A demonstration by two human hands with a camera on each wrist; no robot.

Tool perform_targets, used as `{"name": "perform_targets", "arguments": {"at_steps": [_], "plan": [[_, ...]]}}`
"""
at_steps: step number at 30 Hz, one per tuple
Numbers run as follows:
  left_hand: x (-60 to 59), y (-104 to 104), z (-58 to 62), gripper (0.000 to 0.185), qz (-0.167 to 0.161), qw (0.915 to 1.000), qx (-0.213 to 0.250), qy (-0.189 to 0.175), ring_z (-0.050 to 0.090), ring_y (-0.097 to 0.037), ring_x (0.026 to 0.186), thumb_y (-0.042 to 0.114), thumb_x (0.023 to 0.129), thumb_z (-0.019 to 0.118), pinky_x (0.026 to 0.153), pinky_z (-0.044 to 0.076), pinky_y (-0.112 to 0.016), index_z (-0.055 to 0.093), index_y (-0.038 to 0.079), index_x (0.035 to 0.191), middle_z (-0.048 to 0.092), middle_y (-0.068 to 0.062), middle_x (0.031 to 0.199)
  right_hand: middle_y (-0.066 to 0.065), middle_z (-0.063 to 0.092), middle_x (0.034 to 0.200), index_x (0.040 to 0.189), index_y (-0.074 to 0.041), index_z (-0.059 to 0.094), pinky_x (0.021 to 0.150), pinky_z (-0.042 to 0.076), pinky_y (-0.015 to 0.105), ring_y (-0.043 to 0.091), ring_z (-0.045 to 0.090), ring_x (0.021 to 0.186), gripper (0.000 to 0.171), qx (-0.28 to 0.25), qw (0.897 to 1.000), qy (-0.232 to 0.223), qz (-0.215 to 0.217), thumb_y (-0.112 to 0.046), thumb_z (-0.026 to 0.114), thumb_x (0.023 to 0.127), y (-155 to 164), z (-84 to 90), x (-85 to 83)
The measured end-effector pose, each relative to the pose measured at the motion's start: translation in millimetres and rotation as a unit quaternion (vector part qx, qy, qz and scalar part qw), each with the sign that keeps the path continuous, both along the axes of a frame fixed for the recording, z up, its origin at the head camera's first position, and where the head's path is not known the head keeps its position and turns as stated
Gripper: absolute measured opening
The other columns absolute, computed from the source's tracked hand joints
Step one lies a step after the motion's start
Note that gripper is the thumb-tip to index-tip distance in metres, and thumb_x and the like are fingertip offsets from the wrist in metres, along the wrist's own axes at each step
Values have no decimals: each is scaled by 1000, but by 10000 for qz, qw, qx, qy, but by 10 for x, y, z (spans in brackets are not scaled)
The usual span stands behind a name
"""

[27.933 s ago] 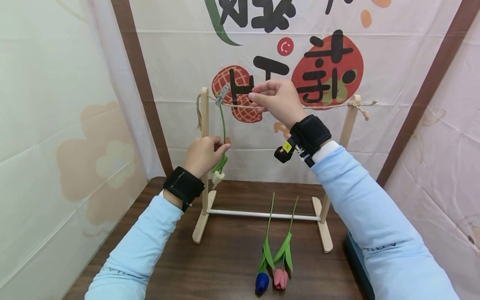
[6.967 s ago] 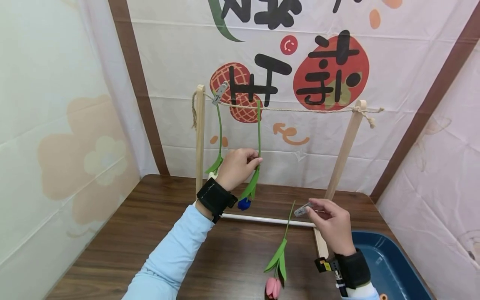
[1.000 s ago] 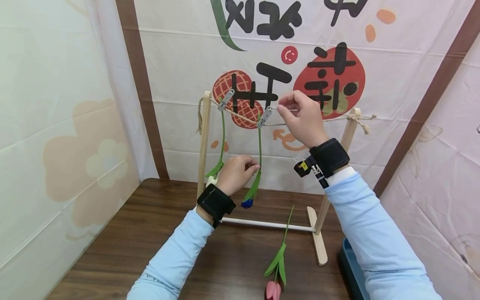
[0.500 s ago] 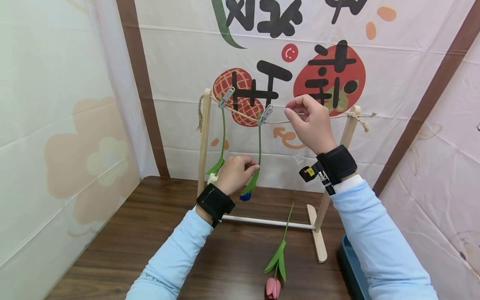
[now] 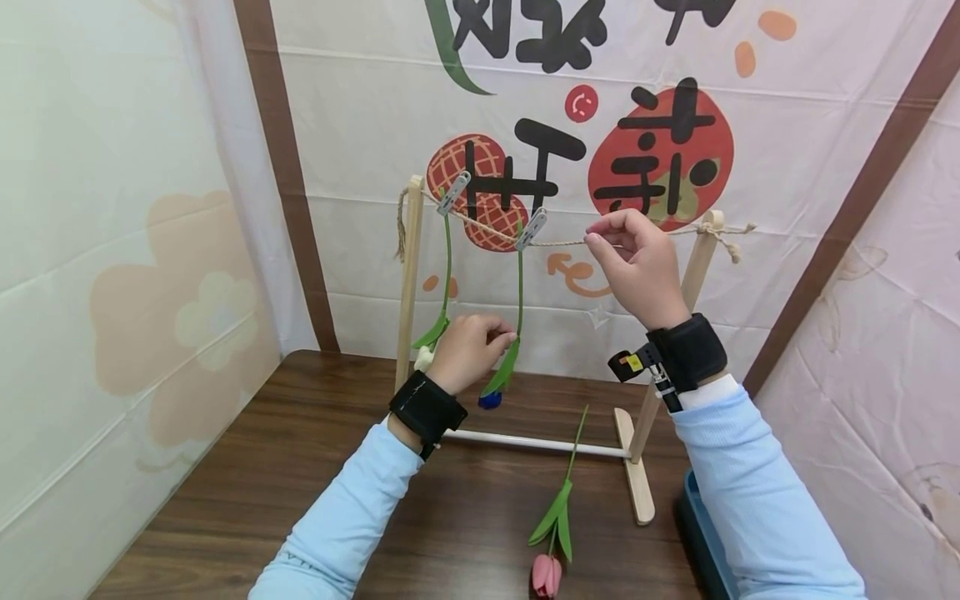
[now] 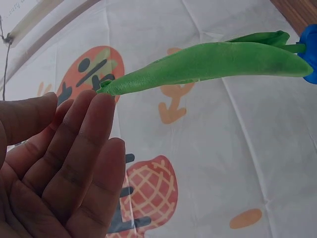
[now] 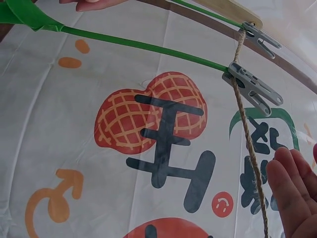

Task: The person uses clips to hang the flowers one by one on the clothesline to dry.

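Fingers (image 6: 74, 148) of the left hand (image 5: 468, 350) lie straight and relaxed, tips just beside the leaf (image 6: 208, 62) of the blue tulip (image 5: 491, 400); whether they touch it cannot be told. Right hand (image 5: 637, 262), at 3 o'clock from the second clip (image 5: 531, 229), hangs loosely curled by the twine (image 5: 600, 242), holding nothing visible.

Blue tulip: hangs head-down from the twine, clipped by its stem (image 5: 519, 279), at 3 o'clock of the white tulip (image 5: 424, 358). It looks light and artificial; the stem seems thin and springy, the leaf soft and easily creased. Judged best hold: a light pinch on the stem just above the leaf, never on the bloom. A pull downward could slip it from the clip.

Count: tulips, three — white and blue hung, pink (image 5: 545, 575) lying on the counter (image 5: 225, 500) at 6 o'clock of the rack (image 5: 408, 283). Clips, two, including the first (image 5: 453, 181). Rack posts, two; twine, one. Blue tray (image 5: 701, 542), one, at the counter's right edge.
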State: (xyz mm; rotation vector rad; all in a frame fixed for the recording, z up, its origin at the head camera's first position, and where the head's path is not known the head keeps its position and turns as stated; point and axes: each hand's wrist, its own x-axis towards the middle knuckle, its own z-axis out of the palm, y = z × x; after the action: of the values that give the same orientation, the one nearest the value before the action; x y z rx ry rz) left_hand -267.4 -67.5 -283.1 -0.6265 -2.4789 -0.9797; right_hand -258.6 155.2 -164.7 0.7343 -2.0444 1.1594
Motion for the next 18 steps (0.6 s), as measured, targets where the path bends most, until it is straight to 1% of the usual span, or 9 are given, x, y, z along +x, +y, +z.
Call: {"name": "perform_targets", "arguments": {"at_steps": [6,9,13,18], "plan": [[12,-7,-2,15,-11,9999,-94,80,53,-9,57,20,95,66,54,43,-26,75,10,89,61,7,67,14,67,97,105,4,63,77,47,15,5,60,79,18,22,10000,-57,-16,-9,67,93,52,-77,15],[21,-13,-2,17,-23,9999,-113,108,53,-9,57,21,95,65,54,42,-27,75,9,89,61,7,67,17,67,98,105,7,63,76,47,14,3,59,78,17,44,9999,-87,-50,-5,65,93,61,-112,26],[31,-14,-9,15,-34,9999,-80,136,52,-9,56,19,95,66,54,42,-27,75,9,89,60,7,66,20,66,97,103,10,62,74,46,14,2,59,78,15,45,10000,-10,-61,0,65,92,81,-169,26],[47,-8,-31,11,-22,9997,-134,187,51,-9,55,18,93,68,54,42,-27,75,10,88,59,8,64,16,67,96,103,6,64,71,46,14,2,59,77,14,24,10000,23,-4,-3,66,92,140,-274,21]]}}
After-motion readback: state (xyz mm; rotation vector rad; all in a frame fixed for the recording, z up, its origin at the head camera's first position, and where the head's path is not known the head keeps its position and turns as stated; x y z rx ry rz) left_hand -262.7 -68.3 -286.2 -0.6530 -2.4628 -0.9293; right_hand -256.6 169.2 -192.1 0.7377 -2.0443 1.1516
